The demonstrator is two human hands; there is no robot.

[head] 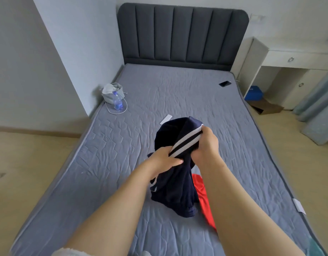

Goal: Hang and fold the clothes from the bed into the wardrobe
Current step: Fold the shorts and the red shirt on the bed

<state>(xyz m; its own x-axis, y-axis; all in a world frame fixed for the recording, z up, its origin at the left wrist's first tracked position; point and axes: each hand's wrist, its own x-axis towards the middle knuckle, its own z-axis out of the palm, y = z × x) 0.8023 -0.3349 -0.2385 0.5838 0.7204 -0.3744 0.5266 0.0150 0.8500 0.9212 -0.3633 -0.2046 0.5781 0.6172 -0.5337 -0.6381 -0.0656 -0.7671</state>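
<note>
Two bare forearms reach in from the bottom edge and meet over the bed (pixel 104 163). Between them they hold the navy garment (pixel 170 191) up off the mattress. The left hand (pixel 165 160) is closed on the near, lower end of the white-striped band (pixel 185 143), with its thumb lying flat across the cloth. The right hand (pixel 205 143) is closed on the band's far, upper end, with its back to the camera and its fingers out of sight behind the fabric.

The band is the line that matters. It runs taut from the left hand up and away to the right hand, so the two hands are spaced along the garment's edge, with the left nearer the body. The bulk of the cloth hangs below both hands, and its lower end is bunched on the mattress. A rounded fold bulges beyond the hands. To fold or hang it, the hanging part probably has to be shaken out straight under this held edge.

An orange garment (pixel 203 191) lies on the bed just right of the navy hem, under the right forearm, which covers much of it.

It is hard to tell whether the navy piece is trousers or a top, though a white cord dangles below the left hand. The wardrobe is not in view.
</note>
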